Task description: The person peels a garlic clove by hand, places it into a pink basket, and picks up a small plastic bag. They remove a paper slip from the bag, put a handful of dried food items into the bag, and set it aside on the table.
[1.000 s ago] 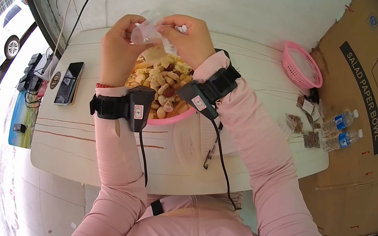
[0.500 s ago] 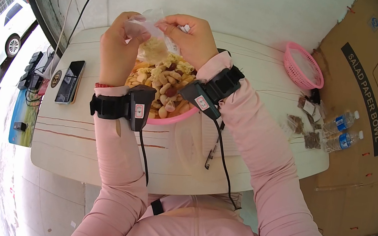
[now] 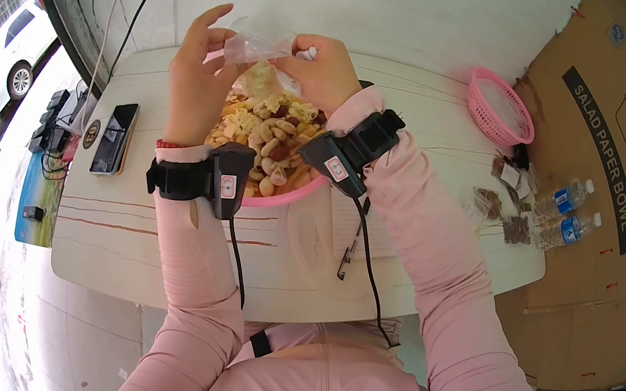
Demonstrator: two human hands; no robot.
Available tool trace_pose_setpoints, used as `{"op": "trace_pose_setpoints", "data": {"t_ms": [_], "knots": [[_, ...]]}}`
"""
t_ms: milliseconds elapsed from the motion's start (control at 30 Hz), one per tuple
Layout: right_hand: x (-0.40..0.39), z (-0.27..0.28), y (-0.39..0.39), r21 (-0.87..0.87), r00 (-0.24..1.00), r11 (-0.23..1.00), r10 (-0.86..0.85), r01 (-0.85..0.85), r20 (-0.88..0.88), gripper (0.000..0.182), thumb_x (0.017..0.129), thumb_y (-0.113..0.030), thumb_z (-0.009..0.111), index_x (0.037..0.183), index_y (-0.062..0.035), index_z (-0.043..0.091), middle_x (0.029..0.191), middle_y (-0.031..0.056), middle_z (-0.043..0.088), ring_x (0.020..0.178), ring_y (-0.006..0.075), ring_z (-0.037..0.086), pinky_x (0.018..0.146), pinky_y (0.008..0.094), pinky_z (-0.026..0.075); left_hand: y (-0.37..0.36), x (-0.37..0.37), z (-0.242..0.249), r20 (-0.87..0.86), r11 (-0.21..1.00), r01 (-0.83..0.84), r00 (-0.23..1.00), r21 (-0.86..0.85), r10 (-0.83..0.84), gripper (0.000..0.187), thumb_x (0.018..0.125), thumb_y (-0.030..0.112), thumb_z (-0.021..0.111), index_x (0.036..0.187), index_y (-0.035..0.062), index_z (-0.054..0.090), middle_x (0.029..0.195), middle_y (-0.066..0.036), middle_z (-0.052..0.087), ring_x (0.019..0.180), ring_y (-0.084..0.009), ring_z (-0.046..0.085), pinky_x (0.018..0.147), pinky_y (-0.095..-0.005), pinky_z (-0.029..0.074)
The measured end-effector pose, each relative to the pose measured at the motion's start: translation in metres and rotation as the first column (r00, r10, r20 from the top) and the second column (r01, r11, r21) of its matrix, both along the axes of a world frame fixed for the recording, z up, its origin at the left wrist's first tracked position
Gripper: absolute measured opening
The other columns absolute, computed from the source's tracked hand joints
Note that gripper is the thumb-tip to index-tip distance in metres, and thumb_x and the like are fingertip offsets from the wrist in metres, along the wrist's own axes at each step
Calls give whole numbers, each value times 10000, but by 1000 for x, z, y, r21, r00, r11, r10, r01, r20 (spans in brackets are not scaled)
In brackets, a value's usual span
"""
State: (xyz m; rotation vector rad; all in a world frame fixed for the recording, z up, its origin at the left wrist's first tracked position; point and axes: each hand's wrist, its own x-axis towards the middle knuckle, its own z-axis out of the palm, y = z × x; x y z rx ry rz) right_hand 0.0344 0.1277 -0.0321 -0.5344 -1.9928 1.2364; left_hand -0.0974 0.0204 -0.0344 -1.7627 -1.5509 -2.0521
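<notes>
A clear plastic bag (image 3: 259, 46) with pale yellowish food in its lower part hangs over a pink basket (image 3: 284, 198) heaped with mixed nuts and snack pieces (image 3: 271, 140). My left hand (image 3: 202, 76) is at the bag's left edge, its index finger raised and its other fingertips at the plastic. On the other side, my right hand (image 3: 323, 70) pinches the bag's neck. A small white item, too small to name, shows by the right fingers. The fingers partly hide where the plastic is gripped.
A phone (image 3: 115, 138) lies at the table's left, beside a round dark disc (image 3: 93, 134). A pen (image 3: 350, 252) is near the front. To the right are a pink sieve basket (image 3: 497, 118), small brown packets (image 3: 517, 228) and water bottles (image 3: 566, 199), before a large cardboard box (image 3: 556, 316).
My left index finger has lifted and the left fingers have spread apart more. The bag's top now stretches sideways between the hands, and my right hand has shifted slightly.
</notes>
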Motion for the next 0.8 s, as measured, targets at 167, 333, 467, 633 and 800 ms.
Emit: {"op": "trace_pose_setpoints", "data": {"t_ms": [167,333,467,633,800], "knots": [[-4,-17,13,-149,975,986,40,-73,-218,170,745,-106,727,810,26,643,664,42,593,585,96,521,531,252,435,-7,-13,0,212,963,146,972,-225,-98,454,791,-70,626,1225,-1,513,873,-60,647,840,-100,606,748,-213,487],[-1,-15,11,-120,983,989,60,-82,-175,160,752,-94,711,842,25,652,685,53,616,607,103,552,559,252,456,-8,-15,0,225,953,204,962,-226,-153,441,768,-97,617,1194,-30,527,860,-45,642,815,-84,602,736,-198,487],[4,0,-1,-124,992,984,119,-124,-51,174,783,-98,675,893,36,660,735,79,653,641,116,591,581,257,472,-3,-19,-7,229,956,206,961,-208,-157,398,755,-125,595,1142,-43,556,851,-35,635,792,-75,601,723,-195,490],[5,-2,3,-83,987,984,155,-158,-44,206,815,-64,647,1000,27,645,812,53,652,668,89,595,577,213,475,-4,-10,-2,231,967,162,966,-195,-115,348,761,-117,597,1101,-46,583,826,-42,643,783,-82,609,732,-198,493],[2,-10,16,-131,986,986,88,-107,-144,204,783,-148,700,869,36,680,666,52,623,583,100,548,534,246,441,6,-12,-11,120,974,-2,992,-226,30,317,797,-73,600,1113,-56,581,875,-83,675,806,-105,624,752,-210,496]]}}
